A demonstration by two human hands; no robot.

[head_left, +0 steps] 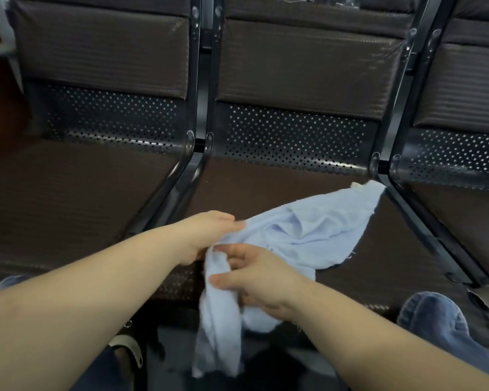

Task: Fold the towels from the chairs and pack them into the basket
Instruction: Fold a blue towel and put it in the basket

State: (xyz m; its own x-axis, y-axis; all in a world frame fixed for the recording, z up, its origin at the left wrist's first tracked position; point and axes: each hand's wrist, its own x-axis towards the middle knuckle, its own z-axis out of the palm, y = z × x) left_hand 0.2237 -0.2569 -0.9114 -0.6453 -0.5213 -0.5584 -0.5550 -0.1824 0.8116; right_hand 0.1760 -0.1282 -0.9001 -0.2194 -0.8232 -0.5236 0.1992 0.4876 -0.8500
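In the lower middle of the frame we see a pale blue, thin cloth towel with frayed edges (294,232) lying crumpled on the dark brown padded seat of the middle chair (266,187), one corner reaching to the right toward the black metal chair frame (424,224). Its near part hangs down over the front edge of the seat, toward the bottom of the frame. Our left hand (209,235) has curled fingers on the left edge of the towel and seems to pinch it, though the fingertips are partly hidden by the cloth. Our right hand (260,277) is just below it, with the thumb and fingers closed around the bunched hanging strip. We judge that the towel is only being gathered and no fold is made yet; no basket is visible here. The risk we see is this — the cloth is light and bunched, so if we lift it by this twisted part the edges may not line up, and the fold would come out uneven. Also the far corner could catch on the metal frame when we pull.
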